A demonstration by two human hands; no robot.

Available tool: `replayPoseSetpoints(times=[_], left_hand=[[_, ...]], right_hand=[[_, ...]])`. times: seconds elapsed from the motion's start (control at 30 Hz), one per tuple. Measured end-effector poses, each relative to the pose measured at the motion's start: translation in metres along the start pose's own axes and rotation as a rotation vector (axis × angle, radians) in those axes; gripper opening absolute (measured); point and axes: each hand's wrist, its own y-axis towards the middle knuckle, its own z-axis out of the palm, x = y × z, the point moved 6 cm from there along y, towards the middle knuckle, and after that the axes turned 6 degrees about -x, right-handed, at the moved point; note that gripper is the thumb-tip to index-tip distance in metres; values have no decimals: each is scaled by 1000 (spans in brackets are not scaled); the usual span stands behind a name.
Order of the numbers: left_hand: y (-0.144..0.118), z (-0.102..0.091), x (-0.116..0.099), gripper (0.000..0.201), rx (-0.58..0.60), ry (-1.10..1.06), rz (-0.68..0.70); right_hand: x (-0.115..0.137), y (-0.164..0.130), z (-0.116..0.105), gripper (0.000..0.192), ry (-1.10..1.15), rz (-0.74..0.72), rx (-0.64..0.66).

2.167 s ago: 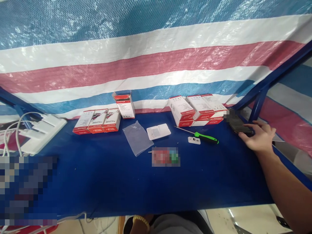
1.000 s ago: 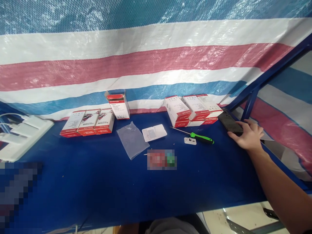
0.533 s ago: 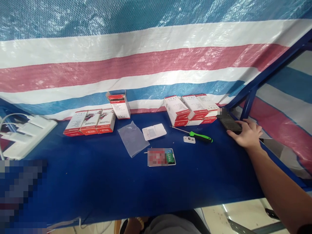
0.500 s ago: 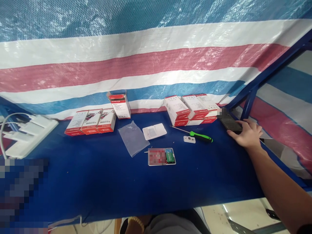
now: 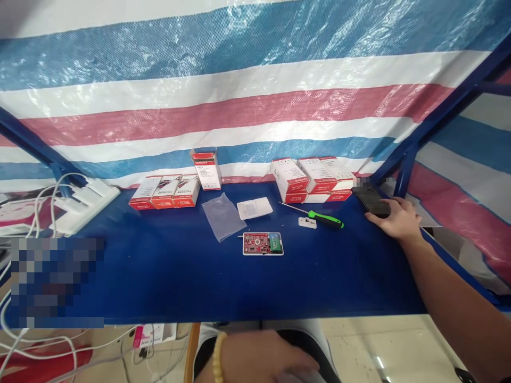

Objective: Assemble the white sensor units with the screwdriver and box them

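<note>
While only the head view is on record, its contents are listed from right to left.

Right hand [image 5: 395, 219]: reaches to the far right of the blue table [image 5: 199, 276], palm down, fingers loosely spread and lying flat, closed on nothing. Its fingertips touch the near end of the phone [image 5: 371, 199].

Phone: dark slab lying flat on the table, angled away from the hand toward the back; its far end is blurred. It lies just beyond and left of the fingers, beside the right-hand boxes [image 5: 315, 178].

Left hand [image 5: 263, 361]: low at the bottom edge, below the table front, bead bracelet [image 5: 216, 357] on the wrist, resting on a dark and white object; whether it grips anything cannot be told.

Screwdriver [image 5: 321, 217]: green handle, thin shaft pointing left and back, well left of the right hand.

White clip [image 5: 307, 223]: small, just in front of the screwdriver.

Circuit board [image 5: 262, 243]: red, in a white tray, with a green battery at its right end, mid-table.

White cover [image 5: 254, 208]: behind the board.

Plastic bag [image 5: 223, 215]: clear, flat, left of the cover.

Left boxes [image 5: 164, 192]: three red-and-white cartons in a row; one upright box [image 5: 208, 169] stands behind them.

Power strip [image 5: 85, 205]: white, far left, with white cables.

Striped tarp [image 5: 239, 106]: backdrop.
</note>
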Motion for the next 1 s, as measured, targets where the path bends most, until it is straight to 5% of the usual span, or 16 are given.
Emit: replayPoseSetpoints(times=[0.07,0.13,0.27,0.37,0.53,0.7,0.83,1.0], left_hand=[[-2,-45,-26,52,-158,-28,69],[-4,-100,-40,47,-450,-11,104],[-2,-187,-31,25,-930,54,51],[6,-223,-19,22,-1068,51,39],[13,-257,-16,28,-1098,141,54],[-2,-289,3,29,-1296,416,49],[-22,-294,27,29,-1457,647,49],[-36,-290,40,27,-1439,851,3]], right_hand=[[-1,1,1,65,4,-13,2],[-2,2,3,66,-7,-22,13],[-4,5,6,64,-27,-32,37],[-6,7,7,61,-30,-44,28],[-8,9,8,59,-56,-61,5],[-4,7,6,60,-55,-69,2],[-9,5,-4,61,-25,-35,-73],[-18,0,-9,62,-14,10,-30]])
